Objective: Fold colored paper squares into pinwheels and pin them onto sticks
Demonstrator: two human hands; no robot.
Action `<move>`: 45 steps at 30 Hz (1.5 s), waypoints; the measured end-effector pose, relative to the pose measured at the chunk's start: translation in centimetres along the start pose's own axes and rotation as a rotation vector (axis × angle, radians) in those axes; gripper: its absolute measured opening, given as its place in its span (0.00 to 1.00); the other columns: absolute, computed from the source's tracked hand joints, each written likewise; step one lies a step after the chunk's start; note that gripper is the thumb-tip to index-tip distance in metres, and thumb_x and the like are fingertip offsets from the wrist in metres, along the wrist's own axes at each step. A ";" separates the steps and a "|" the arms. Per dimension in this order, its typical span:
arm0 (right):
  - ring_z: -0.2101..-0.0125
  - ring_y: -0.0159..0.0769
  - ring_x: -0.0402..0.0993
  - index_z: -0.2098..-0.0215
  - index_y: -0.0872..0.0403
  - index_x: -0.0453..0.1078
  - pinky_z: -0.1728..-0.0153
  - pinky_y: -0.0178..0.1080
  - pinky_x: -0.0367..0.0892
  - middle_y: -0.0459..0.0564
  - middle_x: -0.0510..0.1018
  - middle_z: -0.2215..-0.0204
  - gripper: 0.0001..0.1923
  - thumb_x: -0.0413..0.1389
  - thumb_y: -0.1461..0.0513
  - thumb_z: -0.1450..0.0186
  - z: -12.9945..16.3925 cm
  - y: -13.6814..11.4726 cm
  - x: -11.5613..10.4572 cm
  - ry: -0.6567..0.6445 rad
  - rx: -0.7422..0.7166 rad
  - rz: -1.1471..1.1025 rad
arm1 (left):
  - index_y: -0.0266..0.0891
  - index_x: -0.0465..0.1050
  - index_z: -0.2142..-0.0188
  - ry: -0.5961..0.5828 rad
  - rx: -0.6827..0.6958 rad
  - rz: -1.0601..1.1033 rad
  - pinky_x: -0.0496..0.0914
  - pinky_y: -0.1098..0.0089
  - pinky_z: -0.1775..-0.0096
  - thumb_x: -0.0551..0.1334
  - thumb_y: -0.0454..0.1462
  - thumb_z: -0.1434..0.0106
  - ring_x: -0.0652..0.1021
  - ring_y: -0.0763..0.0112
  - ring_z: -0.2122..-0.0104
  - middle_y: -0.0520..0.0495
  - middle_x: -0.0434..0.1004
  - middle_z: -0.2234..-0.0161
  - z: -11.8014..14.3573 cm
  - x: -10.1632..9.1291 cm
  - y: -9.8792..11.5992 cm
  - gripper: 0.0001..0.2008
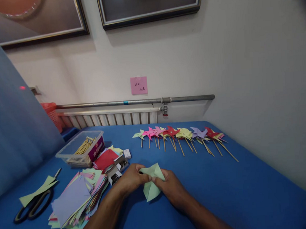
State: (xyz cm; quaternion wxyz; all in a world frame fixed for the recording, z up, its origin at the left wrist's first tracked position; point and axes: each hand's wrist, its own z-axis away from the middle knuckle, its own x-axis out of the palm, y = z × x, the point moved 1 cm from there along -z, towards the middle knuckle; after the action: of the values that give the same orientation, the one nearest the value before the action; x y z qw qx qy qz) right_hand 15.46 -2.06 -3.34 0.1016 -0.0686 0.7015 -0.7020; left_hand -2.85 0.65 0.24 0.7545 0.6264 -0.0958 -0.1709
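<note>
Both my hands meet over the blue table (223,192), folding a pale green paper square (151,189). My left hand (132,180) pinches its upper left corners together. My right hand (172,187) grips the paper's right side, with the thumb pressed on top. Part of the sheet hangs down between the hands.
A stack of coloured paper squares (75,197) and black scissors (32,208) lie at the left. A clear box of wooden sticks (80,149) and small boxes of pins (117,172) stand behind them. A row of finished paper pinwheels (185,136) lies near the wall radiator (109,118).
</note>
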 end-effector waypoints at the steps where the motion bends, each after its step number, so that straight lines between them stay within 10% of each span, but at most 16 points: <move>1: 0.70 0.40 0.77 0.57 0.55 0.84 0.68 0.38 0.68 0.50 0.86 0.67 0.16 0.64 0.53 0.37 0.0 0.0 0.0 0.001 -0.002 -0.005 | 0.37 0.76 0.77 -0.007 0.005 0.004 0.60 0.70 0.70 0.77 0.43 0.57 0.68 0.73 0.76 0.53 0.73 0.79 0.0 0.0 0.0 0.16; 15: 0.71 0.41 0.79 0.60 0.57 0.84 0.66 0.39 0.70 0.51 0.87 0.70 0.26 0.71 0.42 0.37 0.1 -1.0 -0.4 0.012 0.002 -0.248 | 0.34 0.80 0.77 0.076 0.032 0.136 0.61 0.69 0.71 0.76 0.40 0.57 0.70 0.72 0.78 0.47 0.77 0.79 -0.6 0.4 -1.2 0.12; 29: 0.46 0.52 0.82 0.47 0.47 0.81 0.44 0.51 0.74 0.54 0.87 0.48 0.31 0.76 0.42 0.41 0.8 -0.9 1.0 0.119 -0.004 -0.697 | 0.32 0.86 0.66 0.155 0.104 0.549 0.73 0.66 0.66 0.81 0.43 0.57 0.81 0.62 0.74 0.38 0.87 0.70 -0.1 1.6 0.3 0.20; 45: 0.55 0.51 0.85 0.58 0.52 0.84 0.47 0.50 0.74 0.52 0.90 0.61 0.27 0.78 0.44 0.45 0.6 -0.7 1.7 0.203 -0.052 -0.623 | 0.34 0.82 0.71 0.246 0.132 0.470 0.61 0.70 0.71 0.82 0.47 0.56 0.68 0.74 0.77 0.50 0.76 0.78 -0.5 3.4 -0.6 0.22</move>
State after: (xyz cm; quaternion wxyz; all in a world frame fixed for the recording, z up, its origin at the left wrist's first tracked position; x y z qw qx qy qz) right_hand 13.97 -3.04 -2.67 -0.1902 -0.2124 0.6709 -0.6845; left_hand 0.41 -0.31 -0.71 0.7371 0.6507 -0.1570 0.0928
